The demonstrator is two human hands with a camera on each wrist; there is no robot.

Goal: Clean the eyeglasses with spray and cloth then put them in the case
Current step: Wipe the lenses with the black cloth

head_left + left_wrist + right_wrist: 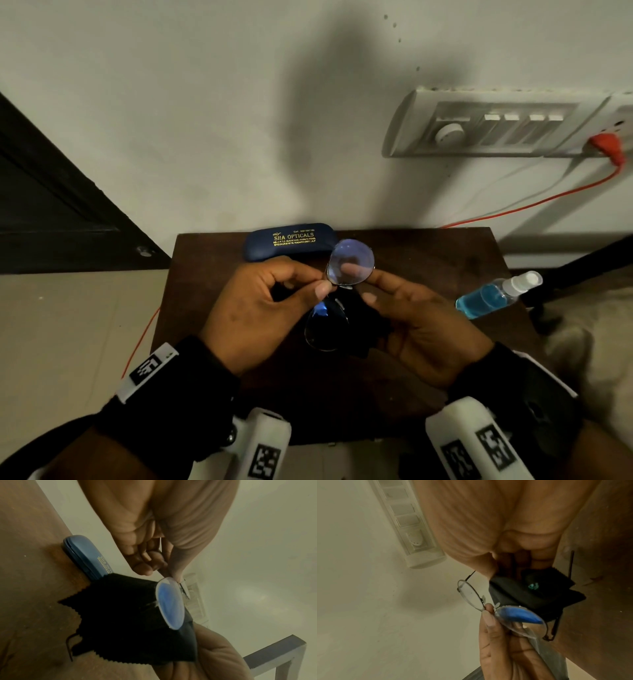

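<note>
The left hand pinches the glasses at the bridge between thumb and forefinger, holding them in the air above the table, in front of the shut case. The right hand has its fingers curled round the black cloth. Thin wire and bare lenses look light, bendy and easily smeared, so the rim or bridge seems the safest hold.

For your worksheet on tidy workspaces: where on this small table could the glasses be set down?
Bare dark wood table lies between the navy glasses case and the blue-liquid spray bottle, and along the left edge. The middle is crowded by both hands, round wire-rimmed eyeglasses and black cloth.
</note>
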